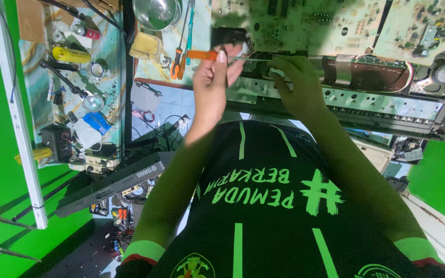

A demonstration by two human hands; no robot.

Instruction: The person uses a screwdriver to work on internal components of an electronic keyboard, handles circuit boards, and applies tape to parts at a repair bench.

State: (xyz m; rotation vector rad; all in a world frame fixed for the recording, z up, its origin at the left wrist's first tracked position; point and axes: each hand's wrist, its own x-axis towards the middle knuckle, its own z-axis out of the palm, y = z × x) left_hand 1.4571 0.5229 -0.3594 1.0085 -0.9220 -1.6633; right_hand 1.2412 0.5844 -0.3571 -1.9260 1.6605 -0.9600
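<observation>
Far left: cluttered table (110, 77) with marbled teal top, carrying a yellow cylindrical battery-like can (71, 55), a small clear glass jar (93, 103), a black boxy meter (56, 140) and a blue-and-white crumpled packet (91, 125). Below it a long dark grey keyboard casing (110, 183) lies slanted over tangled cables on the floor. Further right on the table: a shiny steel bowl (156, 12), a pale yellow sponge block (146, 45), orange-handled pliers (176, 64).

Centre: left hand (211, 82) raised, fingers curled, pinching the orange plastic handle of a thin-shafted screwdriver (205, 54); the shaft runs right towards the open chassis. Just beside it, right hand (293, 85) is pressed onto the long silver perforated metal chassis rail (366, 100), fingers bent at the screwdriver tip; whether it pinches anything I cannot tell.

Far right: green circuit boards (305, 23) behind the rail, a small black round fan (444, 73) at the right end. Near the camera is the person's black shirt with green stripes (263, 216).
</observation>
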